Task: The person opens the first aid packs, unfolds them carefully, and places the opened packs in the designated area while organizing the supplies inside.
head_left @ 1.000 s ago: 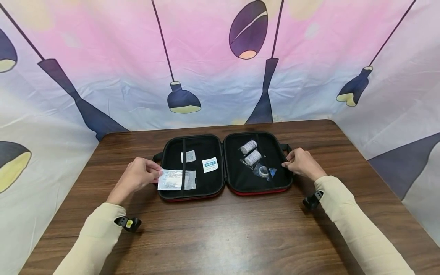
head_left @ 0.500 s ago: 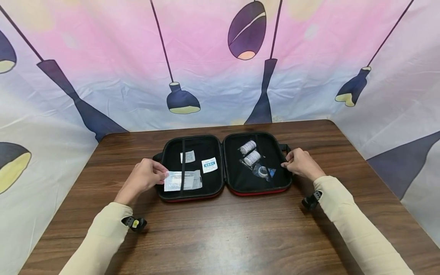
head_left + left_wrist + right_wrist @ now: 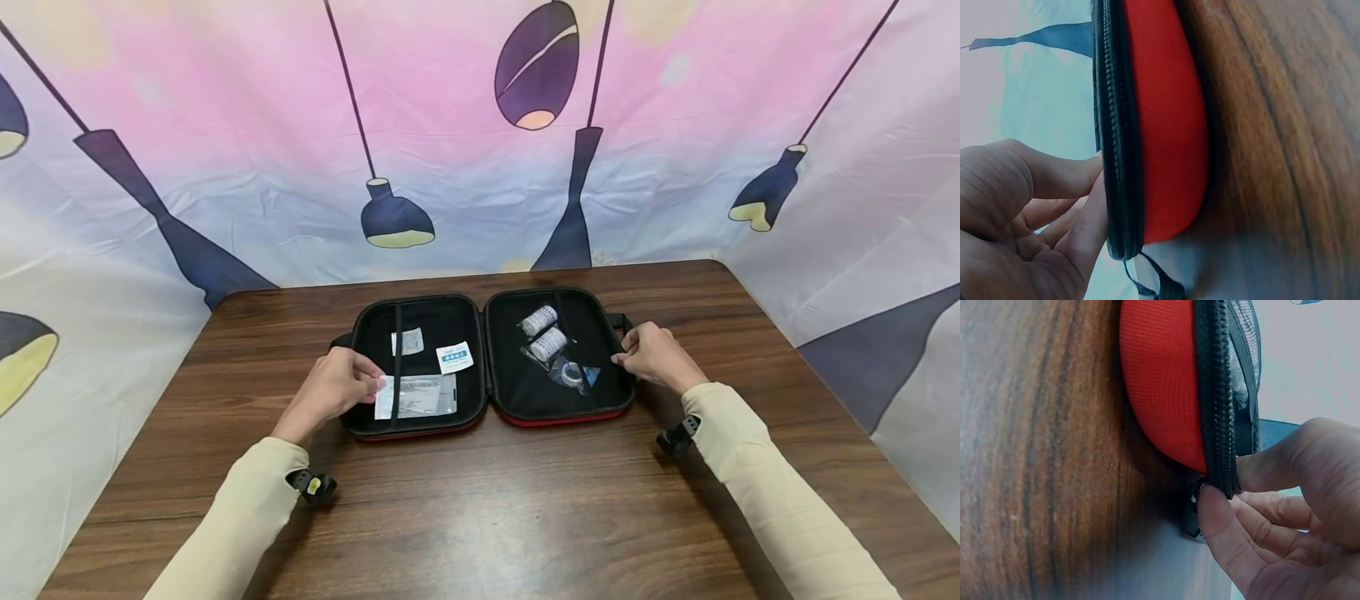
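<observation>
A red case with a black lining (image 3: 525,404) lies opened flat on the table, hinge in the middle. My left hand (image 3: 333,387) pinches the left end of a flat white packet (image 3: 427,396), which lies across the left half and passes under a black elastic strap (image 3: 398,333). In the left wrist view the red shell (image 3: 1169,125) and zipper hide the packet. At the right half's outer edge, my right hand (image 3: 656,357) pinches the zippered rim (image 3: 1219,425) between thumb and finger. Two small white packets, one with a blue band (image 3: 454,358), lie in the left half.
Two wrapped white bandage rolls (image 3: 548,342) and a clear bag with a ring-shaped roll (image 3: 573,375) sit in the right half. The brown wooden table (image 3: 480,517) extends in front. A patterned cloth (image 3: 465,150) hangs behind.
My left hand has moved right, sliding the packet further under the strap and into the left half. My right hand stays on the case rim.
</observation>
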A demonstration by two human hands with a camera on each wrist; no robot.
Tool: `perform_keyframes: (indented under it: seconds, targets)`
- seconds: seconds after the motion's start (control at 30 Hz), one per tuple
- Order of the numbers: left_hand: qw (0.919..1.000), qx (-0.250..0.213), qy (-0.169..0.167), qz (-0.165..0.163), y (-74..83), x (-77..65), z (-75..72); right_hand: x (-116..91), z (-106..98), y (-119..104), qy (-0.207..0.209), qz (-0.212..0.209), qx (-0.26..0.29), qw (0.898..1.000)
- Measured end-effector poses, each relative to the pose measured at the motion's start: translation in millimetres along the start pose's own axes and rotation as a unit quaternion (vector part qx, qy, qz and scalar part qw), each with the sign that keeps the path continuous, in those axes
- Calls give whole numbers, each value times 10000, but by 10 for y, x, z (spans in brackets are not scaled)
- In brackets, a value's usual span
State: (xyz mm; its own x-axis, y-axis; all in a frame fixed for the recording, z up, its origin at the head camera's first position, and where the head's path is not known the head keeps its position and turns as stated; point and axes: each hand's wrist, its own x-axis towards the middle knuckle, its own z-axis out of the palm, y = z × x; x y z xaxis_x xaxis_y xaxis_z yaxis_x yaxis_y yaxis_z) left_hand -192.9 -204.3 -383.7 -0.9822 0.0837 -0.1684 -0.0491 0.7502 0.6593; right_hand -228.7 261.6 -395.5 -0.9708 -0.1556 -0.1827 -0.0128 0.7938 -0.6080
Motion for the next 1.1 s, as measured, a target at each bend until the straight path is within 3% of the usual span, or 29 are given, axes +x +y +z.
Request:
perform_keyframes:
  seconds: [0.23,0.4,0.67,1.1]
  targets:
    - [9999,37,-114,99,-5,12,37,-5,-2,-22,-24,-4,69,10000]
    - [9991,291,-174,252,-5,-16,-47,-23,-33,-16,-17,22,52,10000]
    - [9991,228,-174,316,85,27,-180,-28,-53,5,21,85,-102,9999]
    - [9980,-227,-569,125,364,362,65,-7,-9,0,-93,44,96,9999]
